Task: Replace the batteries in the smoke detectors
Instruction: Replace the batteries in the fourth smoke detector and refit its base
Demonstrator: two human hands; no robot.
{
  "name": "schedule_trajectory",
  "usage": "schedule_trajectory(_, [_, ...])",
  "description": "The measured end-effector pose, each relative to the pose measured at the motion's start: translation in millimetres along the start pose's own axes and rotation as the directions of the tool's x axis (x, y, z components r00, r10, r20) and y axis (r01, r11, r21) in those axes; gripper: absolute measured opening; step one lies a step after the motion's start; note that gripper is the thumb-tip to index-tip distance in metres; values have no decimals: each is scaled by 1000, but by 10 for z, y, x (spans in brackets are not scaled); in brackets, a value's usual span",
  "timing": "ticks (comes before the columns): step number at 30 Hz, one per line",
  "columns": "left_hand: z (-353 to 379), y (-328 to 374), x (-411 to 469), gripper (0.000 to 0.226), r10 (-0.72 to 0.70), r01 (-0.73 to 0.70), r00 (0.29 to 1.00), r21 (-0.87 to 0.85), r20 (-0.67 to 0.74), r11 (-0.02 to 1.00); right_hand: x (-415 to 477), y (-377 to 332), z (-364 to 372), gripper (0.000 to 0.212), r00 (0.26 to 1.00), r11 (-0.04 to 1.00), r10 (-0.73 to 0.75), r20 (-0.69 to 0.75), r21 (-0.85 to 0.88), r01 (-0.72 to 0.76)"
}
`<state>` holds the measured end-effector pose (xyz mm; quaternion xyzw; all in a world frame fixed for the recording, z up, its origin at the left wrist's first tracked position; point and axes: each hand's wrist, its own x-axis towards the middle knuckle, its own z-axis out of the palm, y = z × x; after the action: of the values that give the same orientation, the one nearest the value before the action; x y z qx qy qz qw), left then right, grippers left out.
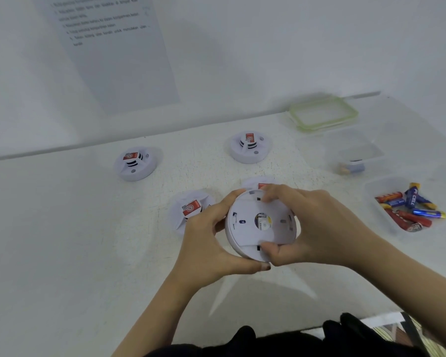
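A round white plastic smoke detector [245,235], underside up, is held above the white surface [62,228], the left grip [206,243] and right grip [314,228] both curled round its rim, near a clear plastic tray [370,188] of loose batteries [410,206].

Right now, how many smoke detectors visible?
5: held detector in left hand and right hand; back-left detector; back-right detector; near-left detector; fifth detector mostly hidden behind right hand.
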<state>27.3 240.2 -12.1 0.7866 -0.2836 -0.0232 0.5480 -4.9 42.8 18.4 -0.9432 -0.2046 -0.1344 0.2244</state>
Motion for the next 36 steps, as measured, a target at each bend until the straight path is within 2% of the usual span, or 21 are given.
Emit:
schedule_trajectory(7, [7, -17, -10, 88, 21, -21, 1000, 17, 12, 1000, -34, -28, 76, 63, 997, 1000, 4, -81, 29, -2])
schedule_trajectory(17, [22, 8, 38, 90, 46, -46, 999, 35, -10, 998, -60, -54, 99, 63, 986, 996, 74, -147, 54, -66])
schedule_trajectory(21, [15, -7, 22, 94, 4, -4, 1000, 0, -13, 1000, -75, 34, 98, 59, 983, 961, 161, -85, 241, -136])
schedule_trajectory(24, [21, 1, 25, 94, -1, 1, 1000, -23, -5, 1000, -64, 77, 84, 62, 987, 903, 157, -31, 410, -130])
schedule_trajectory(29, [29, 22, 61, 92, 12, -12, 1000, -12, 18, 1000, -76, 16, 122, 57, 978, 889, 152, -143, 452, -72])
schedule_trajectory(34, [23, 62, 140, 86, 64, -63, 998, 48, -24, 997, -89, -11, 224, 64, 959, 926, 263, -104, 306, -220])
schedule_trajectory(36, [37, 84, 180, 82, 114, -106, 992, 142, -48, 984, -64, -67, 248, 67, 950, 856, 310, -36, 445, -262])
